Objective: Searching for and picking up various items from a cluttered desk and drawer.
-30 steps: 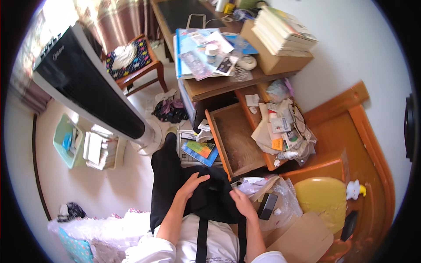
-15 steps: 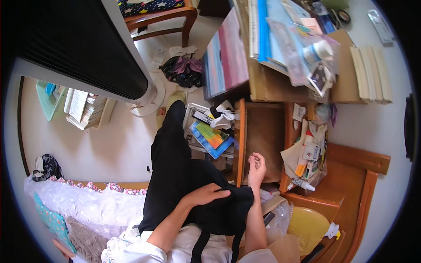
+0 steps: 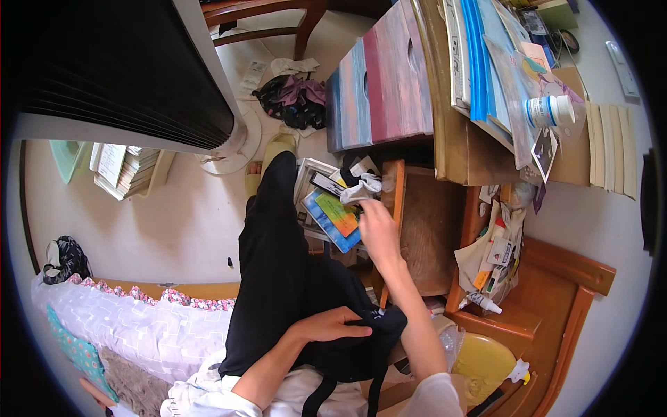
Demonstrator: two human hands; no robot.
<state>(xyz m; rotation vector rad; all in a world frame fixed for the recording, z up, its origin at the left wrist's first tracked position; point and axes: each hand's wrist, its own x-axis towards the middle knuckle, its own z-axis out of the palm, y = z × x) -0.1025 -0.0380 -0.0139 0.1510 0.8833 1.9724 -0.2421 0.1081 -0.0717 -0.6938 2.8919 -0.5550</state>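
The right hand (image 3: 379,233) stretches out over the pile of clutter beside the open wooden drawer (image 3: 425,233), fingers bunched together at the edge of a crumpled white paper (image 3: 363,189); the knuckles hide the tips, so whether they actually pinch it or just touch it is hard to tell. Just left of that hand lies a booklet with a blue, orange and green cover (image 3: 335,217), resting on a stack of papers and small boxes on the floor. The left hand (image 3: 332,325) sits low, near the body, fingers pressed together and curled down onto a black bag (image 3: 351,347) held on the lap, gripping its top fold. The bag's straps (image 3: 316,397) hang toward the lower edge. A black-trousered leg (image 3: 274,250) extends forward toward a yellow-green slipper (image 3: 267,156). Above the drawer, the desk (image 3: 462,149) is loaded with blue folders (image 3: 479,62) and a white bottle (image 3: 549,110). A yellow stool (image 3: 483,361) stands at lower right.
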